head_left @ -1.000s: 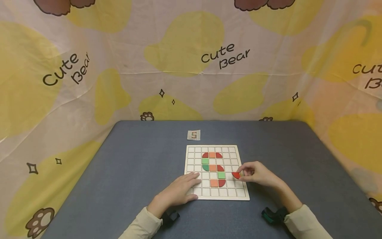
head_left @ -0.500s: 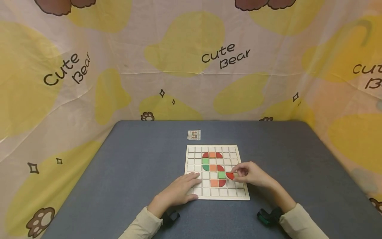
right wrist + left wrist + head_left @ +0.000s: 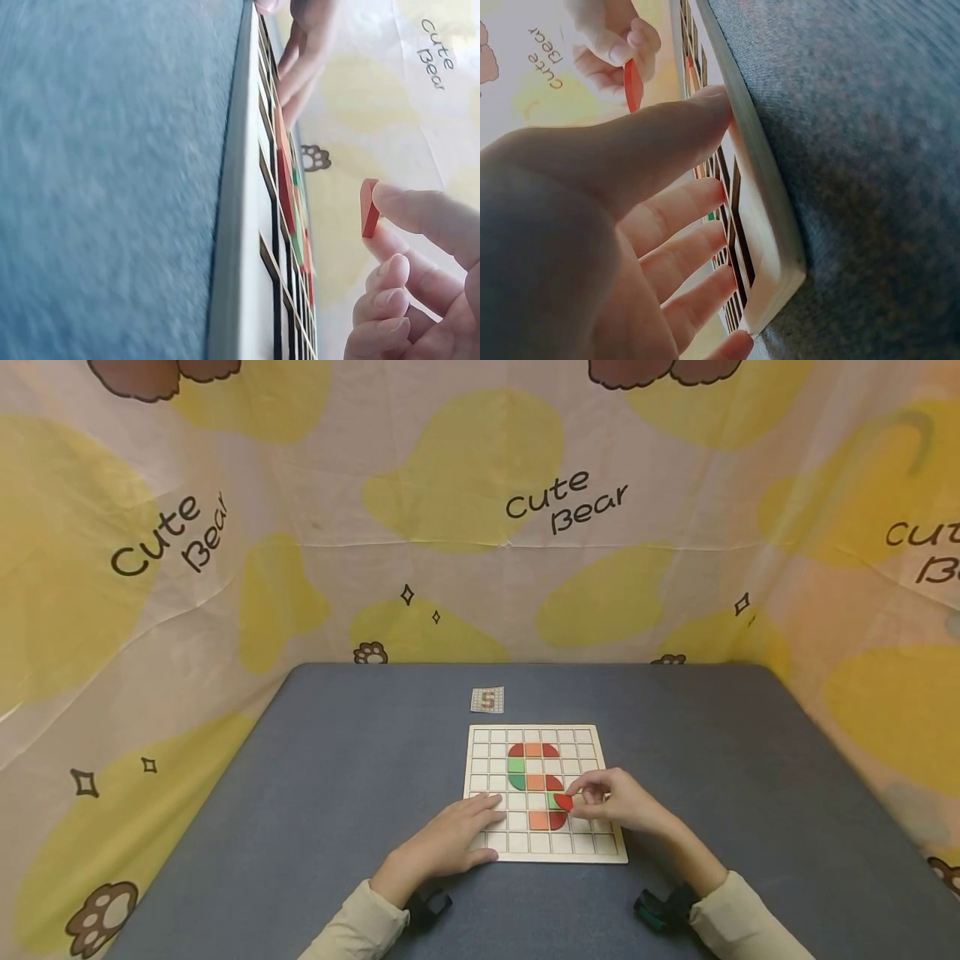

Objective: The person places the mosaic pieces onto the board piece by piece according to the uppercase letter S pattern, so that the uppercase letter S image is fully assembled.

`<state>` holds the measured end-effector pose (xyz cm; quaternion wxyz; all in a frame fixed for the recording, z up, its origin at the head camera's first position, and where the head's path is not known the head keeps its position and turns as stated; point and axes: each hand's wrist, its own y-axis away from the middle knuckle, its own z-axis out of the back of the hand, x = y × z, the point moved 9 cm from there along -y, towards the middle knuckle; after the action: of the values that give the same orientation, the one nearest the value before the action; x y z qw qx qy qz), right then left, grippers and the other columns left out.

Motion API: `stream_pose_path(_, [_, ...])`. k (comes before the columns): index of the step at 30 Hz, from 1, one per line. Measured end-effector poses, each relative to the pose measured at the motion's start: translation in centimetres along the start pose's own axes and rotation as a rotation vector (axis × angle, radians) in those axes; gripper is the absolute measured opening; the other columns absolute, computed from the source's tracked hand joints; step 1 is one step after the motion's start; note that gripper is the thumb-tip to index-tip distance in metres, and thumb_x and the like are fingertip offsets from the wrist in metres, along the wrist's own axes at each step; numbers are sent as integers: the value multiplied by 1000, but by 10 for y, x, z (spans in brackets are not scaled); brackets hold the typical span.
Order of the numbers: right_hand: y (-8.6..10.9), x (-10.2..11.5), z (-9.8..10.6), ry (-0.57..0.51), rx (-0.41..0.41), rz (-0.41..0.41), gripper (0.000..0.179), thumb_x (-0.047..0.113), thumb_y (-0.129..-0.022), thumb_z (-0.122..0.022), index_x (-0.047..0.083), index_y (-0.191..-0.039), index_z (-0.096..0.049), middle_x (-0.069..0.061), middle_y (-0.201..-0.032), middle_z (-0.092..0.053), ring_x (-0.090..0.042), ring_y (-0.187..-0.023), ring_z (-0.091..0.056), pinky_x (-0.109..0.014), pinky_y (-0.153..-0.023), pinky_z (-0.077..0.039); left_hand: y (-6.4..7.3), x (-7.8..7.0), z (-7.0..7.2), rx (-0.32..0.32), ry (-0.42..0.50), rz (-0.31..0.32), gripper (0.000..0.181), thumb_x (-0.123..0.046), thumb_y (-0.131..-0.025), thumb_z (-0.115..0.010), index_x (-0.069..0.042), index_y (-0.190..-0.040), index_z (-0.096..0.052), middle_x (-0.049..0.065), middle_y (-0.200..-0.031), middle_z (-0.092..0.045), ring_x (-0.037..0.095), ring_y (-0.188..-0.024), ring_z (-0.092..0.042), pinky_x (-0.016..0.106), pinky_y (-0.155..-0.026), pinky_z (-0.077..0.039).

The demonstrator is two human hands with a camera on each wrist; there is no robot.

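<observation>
A white grid board [image 3: 495,735] lies on the table, with red, orange and green tiles set in its cells in a curving figure. My left hand [image 3: 453,835] rests on the board's left front part, fingers spread and nearly straight; in the left wrist view its thumb [image 3: 682,124] lies at the board's edge. Between thumb and forefinger my right hand [image 3: 626,802] pinches a red quarter-round tile [image 3: 368,208]. That tile is raised above the board, and in the head view it overlaps the light green tile [image 3: 552,799] on the figure's right side.
Beyond the board lies a small card [image 3: 487,699] printed with a matching curved figure on a grid. A blue-grey cloth covers the table [image 3: 360,752]. Behind it hangs a patterned curtain [image 3: 450,510]. Each wrist wears a dark band.
My right hand has moved left across the board with the red tile, from the right-hand cells to over the figure. The left hand has stayed in place.
</observation>
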<state>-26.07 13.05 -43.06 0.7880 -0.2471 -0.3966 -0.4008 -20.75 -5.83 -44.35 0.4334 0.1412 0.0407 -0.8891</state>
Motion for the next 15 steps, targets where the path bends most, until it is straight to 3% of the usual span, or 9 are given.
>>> stream_pose_path(15, [-7,10,-19,-10,11,-15,23,14,-76,-80,0,-93,-72,3,-63,-48,2,-57,-40,-15,-52,-33,0,0,1,15,8,14,52,-30,-89,-67,-11,-136,-54,9,-151,-46,28,-141,-42,45,-115,-37])
